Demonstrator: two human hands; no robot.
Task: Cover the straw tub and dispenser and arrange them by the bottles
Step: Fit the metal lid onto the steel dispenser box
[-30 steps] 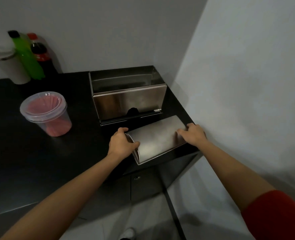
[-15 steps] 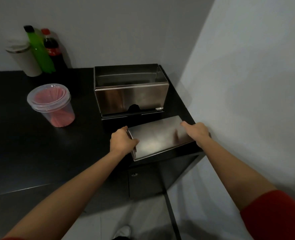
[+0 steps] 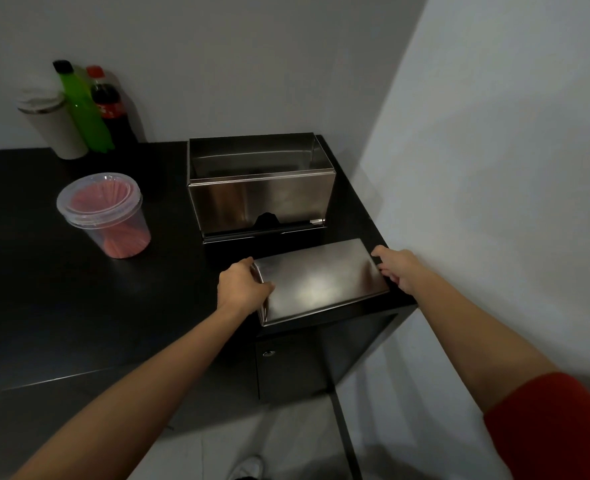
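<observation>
Nearest: left hand [image 3: 243, 287] and right hand [image 3: 395, 271] clamp the two short ends of the steel dispenser lid [image 3: 321, 280], fingers curled over the edges, thumb of the left on top. Lid sits flat between the fingers at the front corner of the black counter [image 3: 79, 306], looks still resting on it or barely raised, cannot tell which. Just beyond the fingertips: the steel dispenser [image 3: 260, 199], top open, not yet covered. Left of and past the left fingers: straw tub [image 3: 108, 216], red straws inside, clear lid looks seated on it, so that cover seems done. Far beyond, back-left against the wall: green bottle [image 3: 84, 105], cola bottle [image 3: 108, 102], a pale tumbler [image 3: 53, 126] beside them. Left to do, as I judge: lid onto dispenser, then move both tub and dispenser over by the bottles; both are well apart from them now.
</observation>
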